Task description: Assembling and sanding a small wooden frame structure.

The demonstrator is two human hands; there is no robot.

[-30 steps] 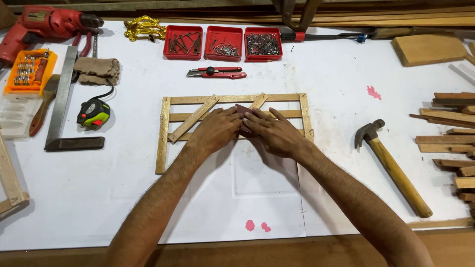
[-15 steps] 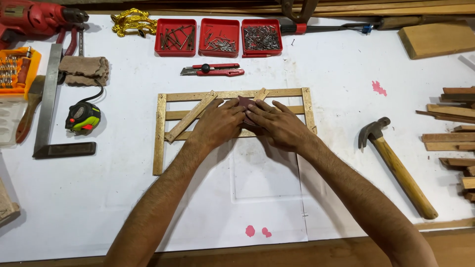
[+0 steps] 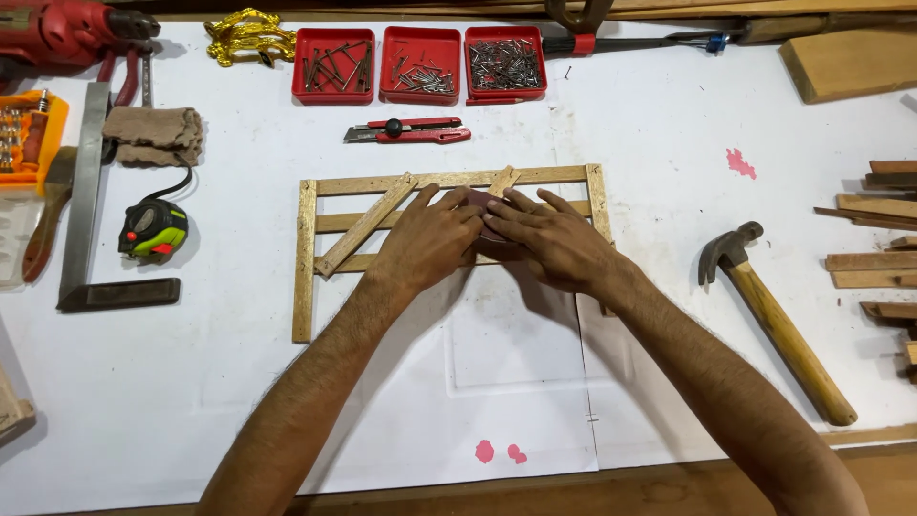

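A flat wooden slat frame (image 3: 308, 258) lies on the white sheet, with two diagonal slats across its upper rails. My left hand (image 3: 430, 239) and my right hand (image 3: 552, 241) rest side by side on the frame's middle, fingers pointing away from me. Their fingertips meet on a small dark reddish-brown piece (image 3: 480, 201) pressed flat against the slats. Most of that piece is hidden under the fingers, so I cannot tell what it is.
A hammer (image 3: 774, 320) lies to the right, with stacked wood strips (image 3: 879, 268) beyond it. Three red trays of nails (image 3: 417, 63) and a red utility knife (image 3: 409, 131) sit behind the frame. A tape measure (image 3: 153, 229), steel square (image 3: 84, 201), folded cloth (image 3: 153, 134) and drill (image 3: 67, 29) are at the left.
Both hands stay on the frame's middle, shifting only slightly over the dark piece. The view has drifted a little, so the tools at the left sit nearer the edge.
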